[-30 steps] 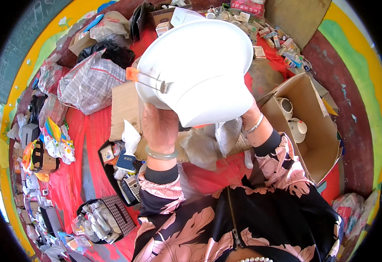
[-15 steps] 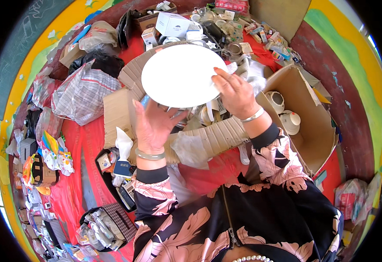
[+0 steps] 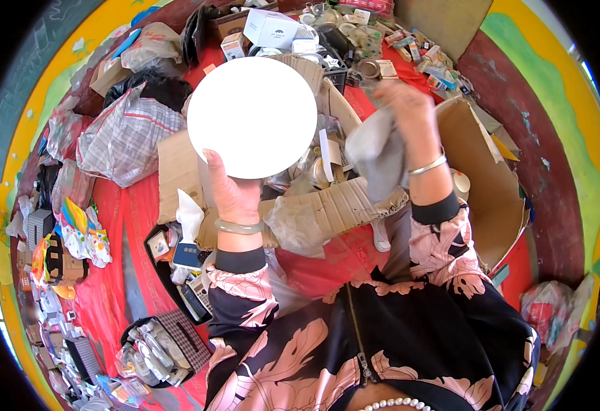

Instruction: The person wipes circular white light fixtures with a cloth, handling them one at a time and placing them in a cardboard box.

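Observation:
My left hand (image 3: 234, 194) grips a white round plate (image 3: 252, 116) by its near edge, the thumb lying over the rim. The plate is raised above an open cardboard box (image 3: 334, 211) and covers its far left part. To the right, my right hand (image 3: 413, 115) is closed on a grey cloth (image 3: 376, 152) that hangs down beside the box. Both the cloth and these fingers are smeared by motion. Inside the box, mixed small items and clear plastic show past the plate.
At the right stands a second open cardboard box (image 3: 495, 198) with a white cup (image 3: 460, 183) inside. A checked bag (image 3: 125, 140) lies at the left. Near the lower left is a case of packaged items (image 3: 156, 353). Piled goods and a white carton (image 3: 270, 33) fill the far side.
The plate has shifted left, and my left hand now grips it. My right hand has let go of its right edge, moved right and taken up the grey cloth.

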